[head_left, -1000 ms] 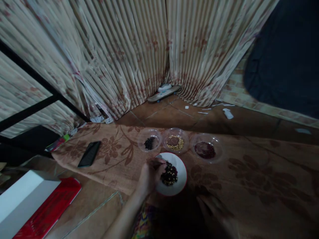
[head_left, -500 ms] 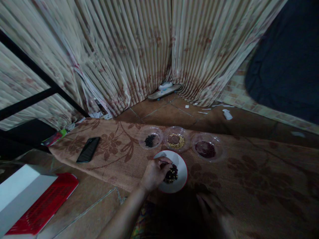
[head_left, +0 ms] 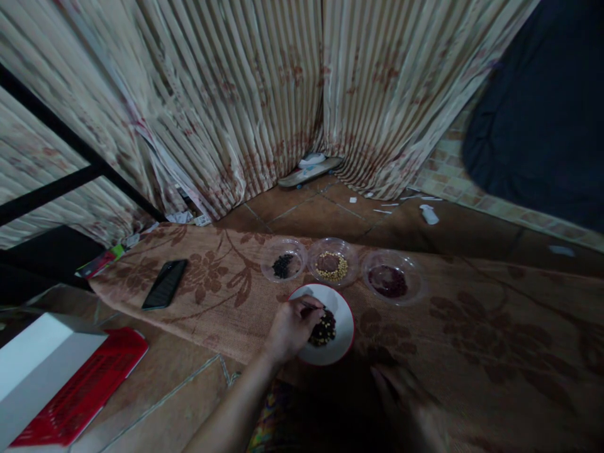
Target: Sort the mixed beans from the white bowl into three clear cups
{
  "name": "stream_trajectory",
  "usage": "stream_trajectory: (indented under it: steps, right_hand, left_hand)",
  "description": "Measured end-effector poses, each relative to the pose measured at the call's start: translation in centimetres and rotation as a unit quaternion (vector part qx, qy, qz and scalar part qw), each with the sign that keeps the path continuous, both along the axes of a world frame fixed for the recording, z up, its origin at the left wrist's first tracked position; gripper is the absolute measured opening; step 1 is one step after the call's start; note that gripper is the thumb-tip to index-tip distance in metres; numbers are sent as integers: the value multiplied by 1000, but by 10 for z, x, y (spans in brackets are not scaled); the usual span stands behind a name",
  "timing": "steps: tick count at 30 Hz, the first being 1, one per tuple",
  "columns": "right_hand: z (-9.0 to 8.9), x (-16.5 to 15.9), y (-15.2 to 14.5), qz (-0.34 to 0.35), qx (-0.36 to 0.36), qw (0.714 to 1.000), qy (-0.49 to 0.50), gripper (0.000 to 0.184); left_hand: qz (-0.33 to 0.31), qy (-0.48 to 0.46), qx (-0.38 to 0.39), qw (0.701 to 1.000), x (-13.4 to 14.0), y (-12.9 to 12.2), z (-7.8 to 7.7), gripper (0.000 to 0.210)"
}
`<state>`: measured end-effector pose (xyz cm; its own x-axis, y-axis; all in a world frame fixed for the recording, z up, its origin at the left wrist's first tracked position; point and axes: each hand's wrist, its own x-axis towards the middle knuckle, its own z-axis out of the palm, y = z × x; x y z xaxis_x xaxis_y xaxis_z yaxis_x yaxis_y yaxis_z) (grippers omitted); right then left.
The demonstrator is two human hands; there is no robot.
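My left hand [head_left: 293, 324] is over the left side of a white bowl with a red rim [head_left: 343, 340], fingers pinched together. Whatever sits between the fingertips is too small and dim to make out. Mixed dark and yellow beans [head_left: 324, 330] lie in the bowl beneath them. My right hand [head_left: 401, 393] rests in deep shadow to the bowl's right, a finger stretched out and nothing visible in it. Behind the bowl stand three clear plastic bowls: one with black beans [head_left: 283, 267], one with yellow beans [head_left: 333, 267], one with dark red beans [head_left: 387, 281].
A black phone [head_left: 165, 284] lies on the brown patterned cloth [head_left: 226, 327] to the left. Beyond the cloth's left front edge are a red basket [head_left: 89, 384] and a white box [head_left: 42, 358]. A skateboard [head_left: 310, 173] is on the floor by the striped curtains [head_left: 264, 94].
The view has shifted very slightly. My left hand stays pinched over the bowl and my right hand keeps its place; the bowls have not moved on the cloth.
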<state>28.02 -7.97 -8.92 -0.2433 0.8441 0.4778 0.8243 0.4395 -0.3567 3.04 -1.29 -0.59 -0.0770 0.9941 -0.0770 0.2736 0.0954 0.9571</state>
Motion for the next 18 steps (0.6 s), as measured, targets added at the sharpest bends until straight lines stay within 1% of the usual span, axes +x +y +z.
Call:
stream_trajectory:
  steps: [3, 6, 12, 18]
  right_hand:
    - [3, -1, 1, -1, 5, 1000, 3, 41]
    - [5, -1, 1, -8, 4, 1000, 9, 38]
    - [4, 0, 2, -1, 8, 1000, 6, 39]
    - [2, 0, 3, -14, -6, 1000, -5, 42]
  left_hand:
    - [7, -5, 1, 1000, 0, 1, -4, 10]
    - [17, -11, -3, 1000, 0, 2, -5, 11]
    - [28, -5, -21, 999, 0, 1, -1, 8]
    - [39, 7, -11, 999, 2, 1, 5, 6]
